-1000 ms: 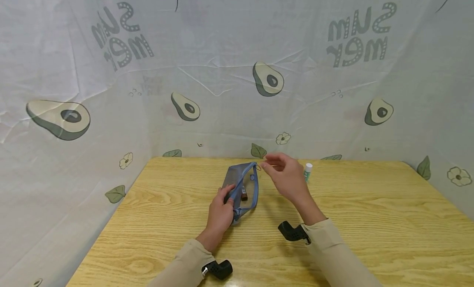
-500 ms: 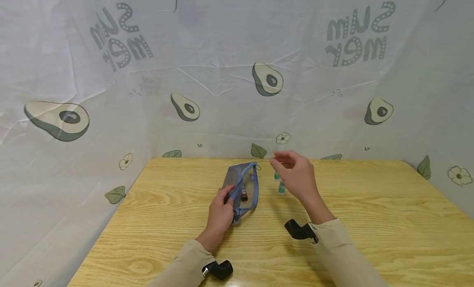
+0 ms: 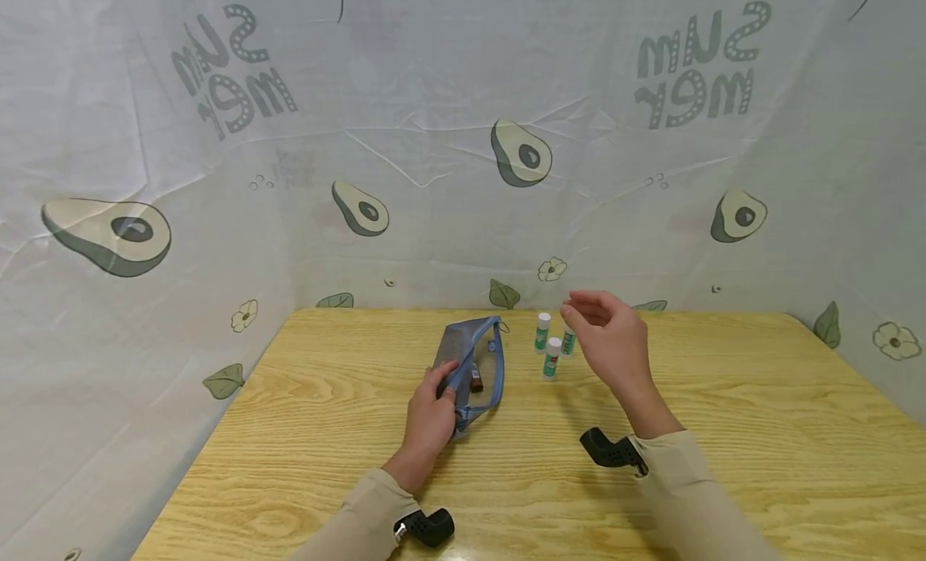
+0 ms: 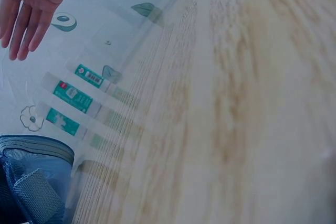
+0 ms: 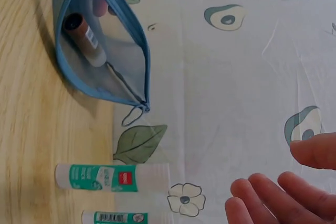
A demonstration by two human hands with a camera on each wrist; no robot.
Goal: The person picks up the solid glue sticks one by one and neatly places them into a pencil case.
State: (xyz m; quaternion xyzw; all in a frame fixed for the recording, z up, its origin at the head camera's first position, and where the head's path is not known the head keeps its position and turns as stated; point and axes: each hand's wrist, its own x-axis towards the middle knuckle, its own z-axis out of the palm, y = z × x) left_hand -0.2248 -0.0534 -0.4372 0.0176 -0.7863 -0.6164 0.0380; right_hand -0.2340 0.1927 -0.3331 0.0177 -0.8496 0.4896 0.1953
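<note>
Pouch (image 3: 450, 344), lower centre of frame, gripped by the left hand (image 3: 432, 416), likely to steady its gaping mouth; 1 brown tube (image 3: 477, 379) inside; right hand (image 3: 611, 340) empty, fingers loosely curved, near 3 upright glue sticks (image 3: 551, 363), right of centre.

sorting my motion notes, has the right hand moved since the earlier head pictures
Yes, the right hand has moved rightward in the head view, judged against the central printed flower.
</note>
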